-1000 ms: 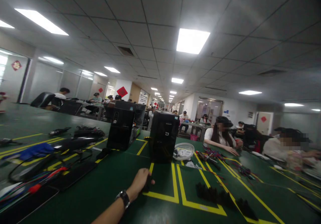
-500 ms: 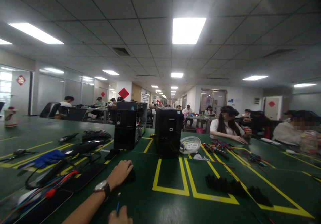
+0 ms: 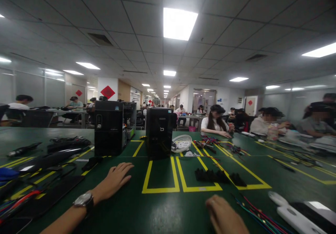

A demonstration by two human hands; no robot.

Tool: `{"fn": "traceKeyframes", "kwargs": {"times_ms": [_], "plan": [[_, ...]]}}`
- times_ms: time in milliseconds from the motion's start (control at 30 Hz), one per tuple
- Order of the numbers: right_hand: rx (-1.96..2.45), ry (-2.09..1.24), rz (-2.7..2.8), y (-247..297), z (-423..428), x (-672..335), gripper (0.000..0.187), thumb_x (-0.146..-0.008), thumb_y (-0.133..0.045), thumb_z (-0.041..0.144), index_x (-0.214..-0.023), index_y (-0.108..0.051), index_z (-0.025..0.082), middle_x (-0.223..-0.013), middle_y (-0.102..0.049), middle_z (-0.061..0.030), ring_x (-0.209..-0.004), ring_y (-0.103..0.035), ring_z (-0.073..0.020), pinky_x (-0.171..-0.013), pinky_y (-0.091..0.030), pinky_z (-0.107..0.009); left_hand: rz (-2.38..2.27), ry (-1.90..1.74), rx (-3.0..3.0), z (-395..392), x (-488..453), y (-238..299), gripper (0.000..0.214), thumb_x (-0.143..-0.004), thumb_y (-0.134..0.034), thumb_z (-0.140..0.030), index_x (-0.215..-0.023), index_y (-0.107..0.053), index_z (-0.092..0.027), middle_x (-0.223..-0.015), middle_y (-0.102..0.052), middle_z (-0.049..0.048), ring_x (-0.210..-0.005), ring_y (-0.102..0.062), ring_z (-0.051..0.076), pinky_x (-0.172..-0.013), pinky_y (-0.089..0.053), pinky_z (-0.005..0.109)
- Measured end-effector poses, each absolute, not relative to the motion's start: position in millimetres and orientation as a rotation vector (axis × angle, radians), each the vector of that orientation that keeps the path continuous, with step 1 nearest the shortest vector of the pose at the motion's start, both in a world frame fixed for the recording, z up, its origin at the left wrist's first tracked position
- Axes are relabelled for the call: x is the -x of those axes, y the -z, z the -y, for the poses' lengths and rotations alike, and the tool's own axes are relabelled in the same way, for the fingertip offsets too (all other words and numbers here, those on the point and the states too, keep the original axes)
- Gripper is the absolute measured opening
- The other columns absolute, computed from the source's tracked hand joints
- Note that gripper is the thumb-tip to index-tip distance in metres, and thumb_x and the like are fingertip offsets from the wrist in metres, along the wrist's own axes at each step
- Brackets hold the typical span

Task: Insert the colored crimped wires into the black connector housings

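My left hand (image 3: pixel 117 178), with a wristwatch (image 3: pixel 84 200) on its wrist, is over the green table (image 3: pixel 131 209) with its fingers stretched out and holds nothing. A black computer tower (image 3: pixel 159 132) stands upright beyond its fingertips. Farther left is a second black tower (image 3: pixel 108 129), its side open and inner parts showing. My right hand (image 3: pixel 223 214) is low in the view, smeared by motion, and its grip does not show. Thin coloured wires (image 3: pixel 257 213) lie to its right.
Yellow tape (image 3: pixel 160 191) marks rectangles on the table. Black spiky pieces (image 3: pixel 212 175), a white basket (image 3: pixel 181 143) and a bundle of cables (image 3: pixel 207 143) lie beyond. At the right edge is a white handheld device (image 3: pixel 299 220). Several people sit around, one person (image 3: pixel 216 122) across the table.
My view has turned right. My right hand has moved from beside my left hand to the right; the thin blue stick it held no longer shows. My left hand's fingers are straighter.
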State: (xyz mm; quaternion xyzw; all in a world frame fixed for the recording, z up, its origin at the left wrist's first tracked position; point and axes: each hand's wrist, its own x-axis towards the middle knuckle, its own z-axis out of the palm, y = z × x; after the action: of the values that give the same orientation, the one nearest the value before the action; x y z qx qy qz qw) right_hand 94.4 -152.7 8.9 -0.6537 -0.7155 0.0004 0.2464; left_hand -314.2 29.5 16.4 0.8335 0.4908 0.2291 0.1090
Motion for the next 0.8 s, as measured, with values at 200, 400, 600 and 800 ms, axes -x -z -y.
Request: {"fn": "traceKeyframes", "kwargs": {"times_ms": [200, 400, 600, 800], "plan": [[2.221, 0.348, 1.697, 19.1, 175.5, -226.0, 0.03, -0.084, -0.047, 0.03, -0.098, -0.069, 0.014, -0.096, -0.064, -0.0162, -0.088, -0.061, -0.0314, -0.079, -0.048, -0.044, -0.928, -0.842, -2.337, -26.8, 146.4, -11.3, 0.059, -0.077, -0.059, -0.04, -0.132, -0.046, -0.023, -0.138, -0.047, 0.0108, -0.128, -0.037, 0.029, -0.107, -0.022, 0.043], [2.127, 0.351, 1.657, 21.0, 180.6, -224.0, 0.023, -0.085, -0.045, 0.03, -0.083, -0.067, 0.023, -0.087, -0.065, -0.0088, -0.083, -0.063, -0.0252, -0.071, -0.047, -0.034, -0.869, -0.844, -2.274, -30.8, 3.3, 16.3, 0.06, -0.076, -0.06, -0.037, -0.13, -0.044, -0.016, -0.139, -0.043, 0.0191, -0.129, -0.034, 0.035, -0.105, -0.02, 0.049], [2.18, 0.12, 1.569, 18.6, 181.9, -232.5, 0.022, -0.084, -0.045, 0.034, -0.083, -0.065, 0.024, -0.087, -0.066, -0.0066, -0.088, -0.062, -0.0253, -0.073, -0.045, -0.035, -0.901, -0.835, -2.227, -26.0, -16.8, 19.6, 0.042, -0.067, -0.068, -0.031, -0.104, -0.052, -0.019, -0.111, -0.057, 0.0108, -0.111, -0.044, 0.032, -0.097, -0.026, 0.047], [2.174, 0.064, 1.544, 18.8, 180.6, -231.5, 0.032, -0.086, -0.039, 0.043, -0.084, -0.064, 0.023, -0.088, -0.065, -0.0079, -0.089, -0.061, -0.0275, -0.077, -0.043, -0.038, -0.791, -0.881, -2.2, 15.7, 40.0, 13.3, 0.047, -0.063, -0.069, -0.02, -0.102, -0.043, -0.021, -0.104, -0.049, 0.0032, -0.094, -0.047, 0.018, -0.08, -0.037, 0.026]]}}
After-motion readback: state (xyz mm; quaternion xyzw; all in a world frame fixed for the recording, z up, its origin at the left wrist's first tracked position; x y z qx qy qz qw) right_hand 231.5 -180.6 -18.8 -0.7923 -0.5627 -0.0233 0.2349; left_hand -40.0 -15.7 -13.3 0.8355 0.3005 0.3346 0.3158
